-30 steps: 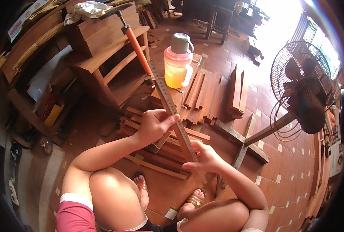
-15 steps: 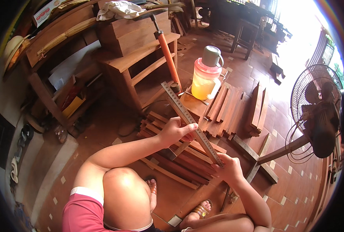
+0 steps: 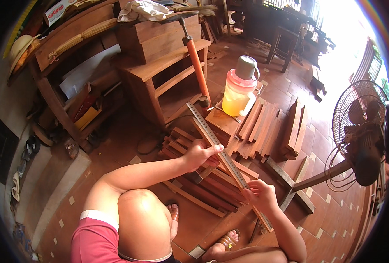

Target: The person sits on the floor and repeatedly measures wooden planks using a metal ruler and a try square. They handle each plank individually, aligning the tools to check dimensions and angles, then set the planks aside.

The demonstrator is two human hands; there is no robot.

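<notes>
A long, pale ruler with dark markings slants across in front of me, along a thin wooden strip that shows at its edge. My left hand grips both near the middle, thumb on top and fingers curled beneath. Lower down, my right hand pinches the ruler with its thumb on the face; the remaining fingers are loosely bent. The ruler's near end passes below that hand. Under my left hand a small flat grey piece shows, partly covered. Stacked reddish wooden strips lie on the floor beneath.
Beyond the stack stands a jug of yellow drink with a cup on its lid, beside more wooden strips. An orange hand pump leans by a wooden bench. At the right stands a fan on crossed wooden feet.
The ruler's near end now extends past my right hand, where it was hidden before. My right hand's fingers have loosened and shifted along the ruler. The whole view has moved slightly.
</notes>
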